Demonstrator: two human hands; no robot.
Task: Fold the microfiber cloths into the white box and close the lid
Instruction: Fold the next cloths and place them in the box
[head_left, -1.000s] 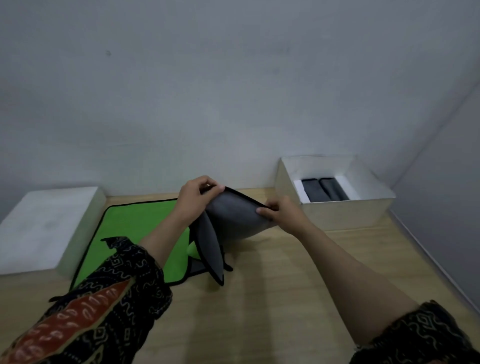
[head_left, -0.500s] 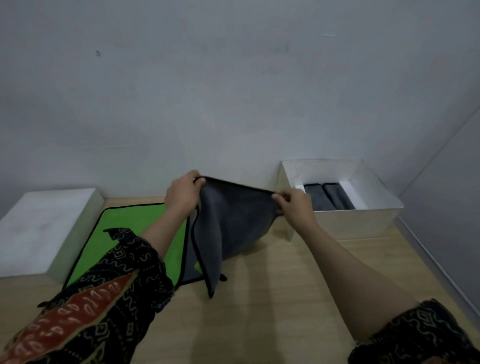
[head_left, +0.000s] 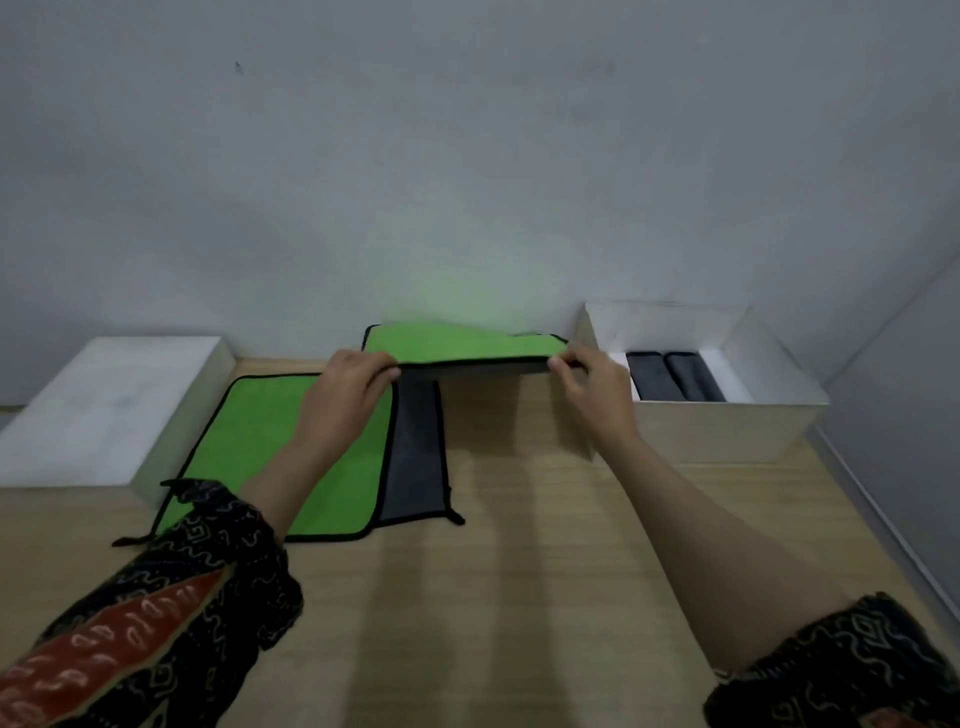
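Observation:
I hold a microfiber cloth (head_left: 457, 344) stretched flat above the table, green side up and grey side down, black trim on its edge. My left hand (head_left: 349, 384) pinches its near left corner and my right hand (head_left: 589, 378) pinches its near right corner. Below, another green cloth (head_left: 270, 441) lies flat on the table with a grey cloth (head_left: 415, 457) showing from under its right side. The open white box (head_left: 727, 426) stands at the right against the wall, with two folded grey cloths (head_left: 672, 375) inside it.
The white box lid (head_left: 104, 400) lies at the left, touching the flat green cloth. The wooden table (head_left: 519, 597) stretches toward me. A grey wall runs behind, and a side wall (head_left: 909, 415) closes off the right.
Both hands have lifted the cloth and spread it out. It hung with its grey side toward me; now it is level, green face up, and the cloths beneath are uncovered.

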